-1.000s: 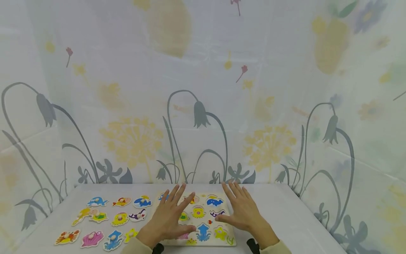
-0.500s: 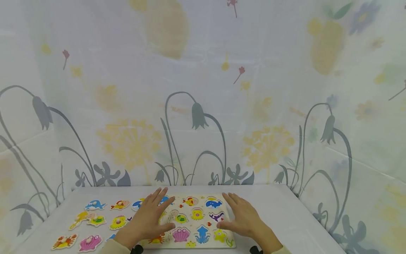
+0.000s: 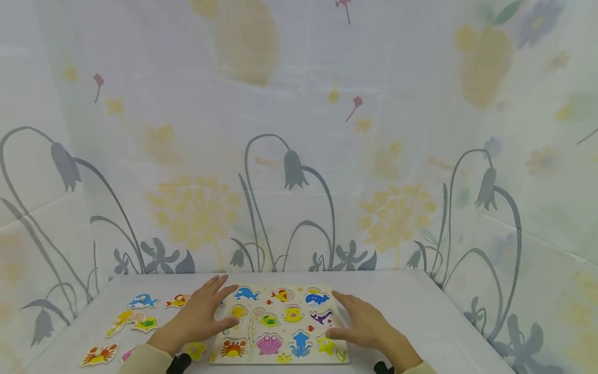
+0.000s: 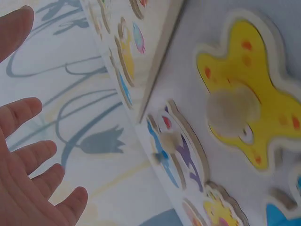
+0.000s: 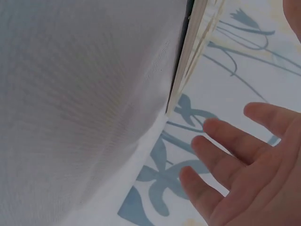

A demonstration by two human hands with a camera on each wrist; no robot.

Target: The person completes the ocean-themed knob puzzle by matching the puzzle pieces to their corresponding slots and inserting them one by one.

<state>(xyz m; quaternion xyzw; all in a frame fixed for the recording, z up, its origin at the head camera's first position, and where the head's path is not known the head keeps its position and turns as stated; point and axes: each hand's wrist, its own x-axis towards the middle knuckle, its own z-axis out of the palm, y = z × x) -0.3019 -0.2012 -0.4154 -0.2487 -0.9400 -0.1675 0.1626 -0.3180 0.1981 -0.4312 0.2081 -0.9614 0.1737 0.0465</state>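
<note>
A pale wooden puzzle board (image 3: 247, 360) with printed sea animals lies flat on the white table. My left hand (image 3: 196, 314), fingers straight and spread, hovers by its left edge, partly over loose pieces. By the right edge is my right hand (image 3: 366, 324), also straight-fingered, its thumb over the printed star. Neither hand holds anything; both wrist views show bare palms and fingers. In the left wrist view, a yellow starfish piece (image 4: 275, 108) with a round knob lies near the board. The crab piece (image 3: 99, 355) is at the front left. My left hand hides several pieces.
More knobbed pieces lie left of the board: a blue dolphin-like piece (image 3: 143, 300), a red and yellow fish (image 3: 176, 300), a yellow piece (image 3: 120, 323) and a green turtle (image 3: 146, 322). A flower-printed curtain (image 3: 299, 156) stands behind the white table (image 3: 411, 306).
My left hand has moved left off the board, uncovering its printed crab and dolphin. My right hand has shifted slightly rightward and down, towards the board's right edge.
</note>
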